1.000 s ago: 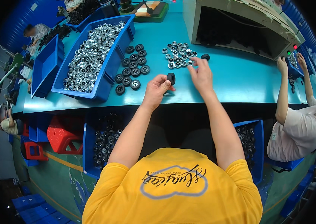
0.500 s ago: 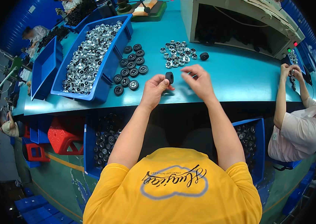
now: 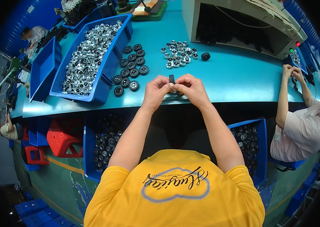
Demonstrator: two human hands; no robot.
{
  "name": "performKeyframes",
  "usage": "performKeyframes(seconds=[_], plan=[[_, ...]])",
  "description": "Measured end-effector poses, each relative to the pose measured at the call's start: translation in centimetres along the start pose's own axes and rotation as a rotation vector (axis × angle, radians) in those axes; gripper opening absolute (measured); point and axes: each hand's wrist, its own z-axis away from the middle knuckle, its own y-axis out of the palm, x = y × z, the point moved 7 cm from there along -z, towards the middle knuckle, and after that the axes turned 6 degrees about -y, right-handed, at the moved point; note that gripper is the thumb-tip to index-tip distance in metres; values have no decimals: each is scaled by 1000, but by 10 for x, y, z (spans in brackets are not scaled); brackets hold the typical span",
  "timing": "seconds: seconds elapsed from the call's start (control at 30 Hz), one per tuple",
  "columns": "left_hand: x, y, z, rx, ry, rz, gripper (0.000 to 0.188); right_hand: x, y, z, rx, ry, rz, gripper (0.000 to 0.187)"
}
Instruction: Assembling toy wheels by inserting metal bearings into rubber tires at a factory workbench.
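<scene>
A small black toy tyre (image 3: 171,78) stands edge-on between my two hands, just above the near edge of the turquoise table. My left hand (image 3: 155,91) pinches it from the left. From the right, my right hand (image 3: 192,90) closes on it, with both thumbs almost meeting at its near side. Whether a hub sits inside the tyre is hidden. Beyond my left hand lie several black wheels (image 3: 130,66) in loose rows. Farther off, in front of my hands, is a cluster of small chrome hubs (image 3: 176,56), with one black tyre (image 3: 205,56) to its right.
A blue bin (image 3: 98,97) full of chrome hubs stands at the left, beside another blue bin (image 3: 47,72). A pale metal box (image 3: 188,19) occupies the far right. Below the table, two bins (image 3: 90,160) (image 3: 263,151) hold wheels. A co-worker (image 3: 300,130) handles small parts at right.
My right hand has come left and inward to meet the left one at the tyre. The tyre has turned edge-on. The table's wheels and hubs lie as before.
</scene>
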Motion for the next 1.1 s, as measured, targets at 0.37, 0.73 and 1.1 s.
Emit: performKeyframes(seconds=[0.37,0.73,1.1], plan=[[8,-6,-6,5,-17,104,16,-14,-65,-75,-168,-136,1239,27],[9,-6,-5,54,-9,157,15,-6,-67,-41,-189,-103,533,27],[2,3,-2,87,-44,172,15,18,-5,16,-113,-67,-26,35]])
